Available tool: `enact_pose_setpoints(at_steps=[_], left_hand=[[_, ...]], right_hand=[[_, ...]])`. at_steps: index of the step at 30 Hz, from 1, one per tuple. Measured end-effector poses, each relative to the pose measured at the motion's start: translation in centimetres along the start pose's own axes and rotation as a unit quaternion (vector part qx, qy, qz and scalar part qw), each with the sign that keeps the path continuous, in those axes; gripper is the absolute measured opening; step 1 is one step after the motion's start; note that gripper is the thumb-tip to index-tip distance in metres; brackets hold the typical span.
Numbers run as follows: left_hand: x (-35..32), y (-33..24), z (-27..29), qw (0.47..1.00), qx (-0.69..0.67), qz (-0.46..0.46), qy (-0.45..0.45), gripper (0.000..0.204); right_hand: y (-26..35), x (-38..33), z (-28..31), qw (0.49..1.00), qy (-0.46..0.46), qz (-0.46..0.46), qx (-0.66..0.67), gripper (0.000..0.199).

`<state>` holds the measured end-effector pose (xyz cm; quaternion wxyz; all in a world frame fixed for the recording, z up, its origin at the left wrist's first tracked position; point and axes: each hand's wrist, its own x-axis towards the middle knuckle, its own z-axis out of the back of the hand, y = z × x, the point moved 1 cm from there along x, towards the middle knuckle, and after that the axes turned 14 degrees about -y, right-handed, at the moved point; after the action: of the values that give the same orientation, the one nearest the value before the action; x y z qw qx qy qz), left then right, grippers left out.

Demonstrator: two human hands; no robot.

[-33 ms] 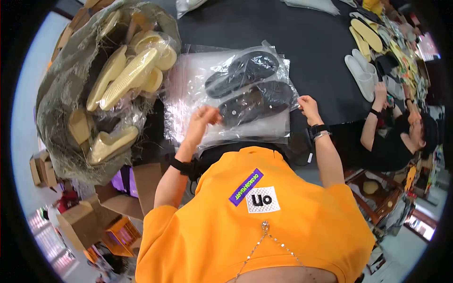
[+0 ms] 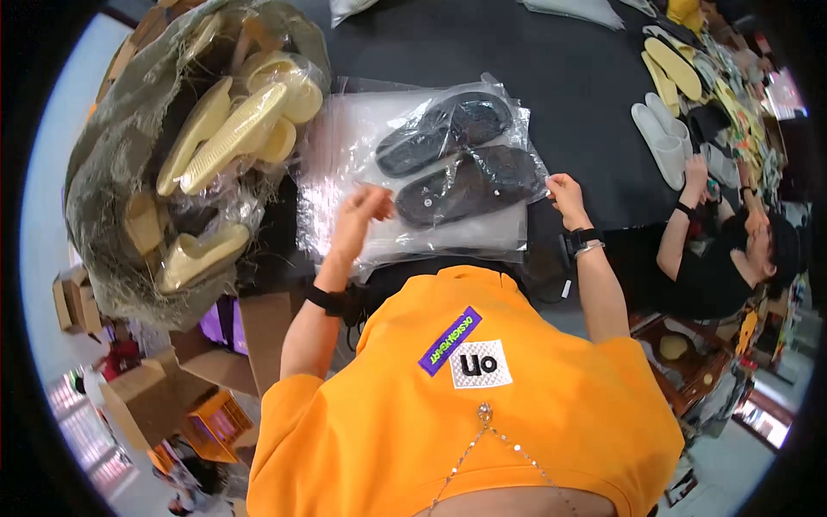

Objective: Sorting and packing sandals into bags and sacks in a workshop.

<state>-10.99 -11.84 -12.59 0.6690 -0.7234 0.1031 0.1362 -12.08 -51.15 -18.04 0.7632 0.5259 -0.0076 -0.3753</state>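
A pair of dark slippers (image 2: 461, 185) lies inside a clear plastic bag (image 2: 517, 121). The bag rests on a stack of flat clear plastic bags (image 2: 336, 164) on the black table. At the right end of the slipper bag, my right hand (image 2: 565, 196) pinches the plastic edge between thumb and fingers. My left hand (image 2: 365, 211), slightly blurred, hovers over the stack beside the nearer slipper's left end. Its fingers are loosely bent and apart, and I see nothing in them.
A woven sack (image 2: 121, 164) at the left holds bagged pale yellow slippers (image 2: 237, 138). Cardboard boxes (image 2: 142, 396) and an orange crate (image 2: 215, 426) sit below it. To the right, a person in black (image 2: 719, 267) works near white slippers (image 2: 662, 142) and yellow slippers (image 2: 672, 69).
My left hand has drawn slightly left, away from the nearer slipper. The bagged slippers have shifted a little, and my right hand stays on the bag's edge.
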Motion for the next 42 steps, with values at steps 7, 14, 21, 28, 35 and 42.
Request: enact_pose_setpoints(at_steps=[7, 14, 21, 28, 35, 42], left_hand=[[-3.4, 2.8, 2.2, 0.966, -0.193, 0.168, -0.03, 0.037], [1.6, 8.3, 11.1, 0.8, 0.405, -0.108, -0.43, 0.066], [5.6, 8.0, 10.2, 0.867, 0.35, -0.066, -0.35, 0.081], [7.4, 10.9, 10.5, 0.962, 0.146, 0.064, -0.22, 0.047], [7.3, 10.3, 0.3, 0.982, 0.059, 0.06, -0.171, 0.057], [6.5, 7.3, -2.7, 0.966, 0.139, -0.085, -0.202, 0.079]], right_hand=[[-2.3, 2.3, 1.8, 0.982, 0.181, -0.037, -0.025, 0.017], [-1.6, 0.3, -0.7, 0.958, 0.241, -0.13, 0.084, 0.034], [-0.4, -1.7, -4.9, 0.958, 0.216, -0.11, 0.152, 0.033], [1.1, -0.9, -6.5, 0.964, 0.175, -0.075, 0.184, 0.041], [-1.5, 4.3, -0.4, 0.987, 0.095, -0.013, 0.128, 0.05], [-3.7, 4.7, 2.6, 0.984, 0.082, -0.036, 0.157, 0.049]])
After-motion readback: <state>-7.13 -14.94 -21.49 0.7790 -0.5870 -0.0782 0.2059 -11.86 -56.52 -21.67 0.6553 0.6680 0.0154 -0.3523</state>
